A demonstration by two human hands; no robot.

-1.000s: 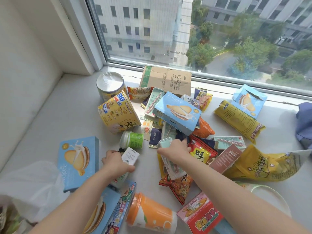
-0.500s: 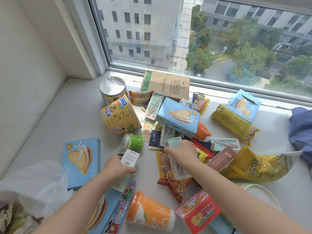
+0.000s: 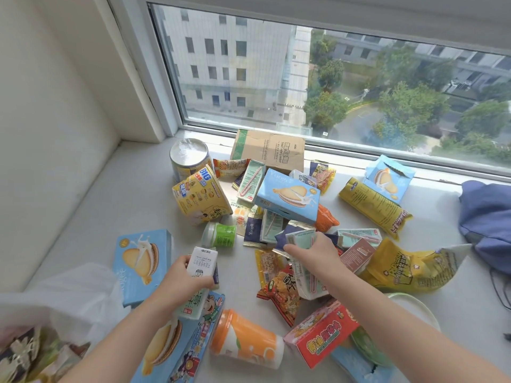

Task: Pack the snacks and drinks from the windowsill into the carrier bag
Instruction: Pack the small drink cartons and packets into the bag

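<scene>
Bright daylight from window [image 3: 318,84] — edges bowed, slight softness.

We have a single view, from a camera worn on the person's head. It looks forward and steeply down onto the windowsill [image 3: 124,189] from close above. It faces the window [image 3: 304,78] (the wide-angle lens bows its frame), which crosses the top of the picture. The side wall [image 3: 41,134] fills the left. Both forearms enter from the bottom edge, and the left hand [image 3: 179,277] and right hand [image 3: 315,254] sit near mid-frame.
</scene>
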